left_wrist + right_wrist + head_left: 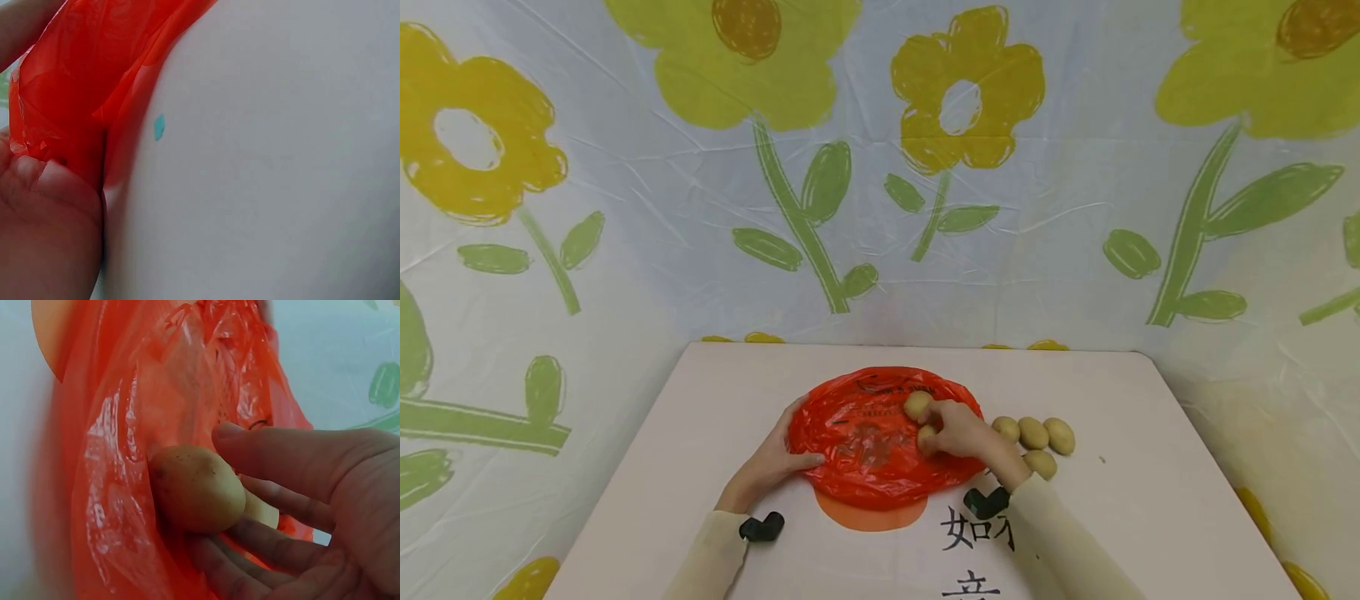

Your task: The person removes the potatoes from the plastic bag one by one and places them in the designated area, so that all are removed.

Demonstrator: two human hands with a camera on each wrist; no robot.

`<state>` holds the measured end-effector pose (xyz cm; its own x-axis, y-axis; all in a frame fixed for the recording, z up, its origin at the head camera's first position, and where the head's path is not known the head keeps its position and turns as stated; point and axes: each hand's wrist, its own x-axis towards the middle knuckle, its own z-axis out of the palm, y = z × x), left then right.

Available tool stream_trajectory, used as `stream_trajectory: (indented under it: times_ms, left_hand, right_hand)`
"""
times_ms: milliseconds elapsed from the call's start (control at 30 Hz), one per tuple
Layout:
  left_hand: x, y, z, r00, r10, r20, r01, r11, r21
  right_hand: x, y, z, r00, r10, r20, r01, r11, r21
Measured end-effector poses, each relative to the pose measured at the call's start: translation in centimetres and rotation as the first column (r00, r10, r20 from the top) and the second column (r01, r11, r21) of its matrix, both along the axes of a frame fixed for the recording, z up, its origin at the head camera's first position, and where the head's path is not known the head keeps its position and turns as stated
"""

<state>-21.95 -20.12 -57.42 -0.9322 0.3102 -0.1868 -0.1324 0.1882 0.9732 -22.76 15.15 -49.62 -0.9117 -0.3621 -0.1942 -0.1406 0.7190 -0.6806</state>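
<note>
A red plastic bag [880, 475] with dark print lies spread on the table. My left hand [775, 457] holds its left side, thumb across the near edge and fingers at the far edge. Over the bag's right part, my right hand [953, 431] holds two potatoes. One potato [917, 405] is at the fingertips, and the other potato [927, 439] is nearer the thumb. In the right wrist view, the nearer potato [197, 487] lies against the red film, with fingers beneath it and the thumb raised above. The second potato [261, 509] is partly hidden behind it.
Several loose potatoes [1033, 432] sit on the pale table [1150, 517] just right of the bag. An orange printed disc [871, 515] and black characters mark the tabletop's near side. Flower-patterned cloth [1037, 283] rises behind the table and along both sides.
</note>
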Motion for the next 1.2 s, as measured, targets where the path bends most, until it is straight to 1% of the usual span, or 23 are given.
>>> stream_trajectory:
  times_ms: [100,200,433,600,867,1033,1200]
  left_hand:
    - [0.04,0.03,0.16,1.0,-0.005,-0.006,0.005,1.0,-0.002]
    - [0.1,0.06,0.32,1.0,-0.005,-0.011,0.005,1.0,-0.008]
    - [0.17,0.14,0.4,1.0,0.0,-0.02,0.0,1.0,-0.013]
    - [0.18,0.22,0.35,1.0,0.002,-0.022,-0.002,1.0,-0.015]
    - [0.16,0.17,0.24,1.0,0.005,-0.023,-0.005,1.0,-0.013]
    - [0.17,0.19,0.28,1.0,0.008,-0.019,-0.008,1.0,-0.012]
    - [0.12,0.11,0.27,1.0,-0.001,-0.015,0.0,1.0,-0.002]
  right_hand:
    - [0.06,-0.18,-0.11,0.999,0.048,0.025,-0.047,0.999,-0.008]
    - [0.12,-0.3,-0.02,0.996,0.07,0.06,-0.07,0.998,-0.008]
    - [0.02,-0.31,0.5,0.987,0.136,0.083,-0.138,0.99,0.028]
    - [-0.06,-0.27,0.45,0.983,0.151,0.101,-0.154,0.988,0.021]
    - [0.1,-0.04,0.63,0.976,0.194,0.101,-0.199,0.979,0.044]
    - [0.3,0.01,0.73,0.971,0.209,0.112,-0.214,0.976,0.035]
    - [0.16,0.16,0.68,0.973,0.217,0.078,-0.22,0.975,0.038]
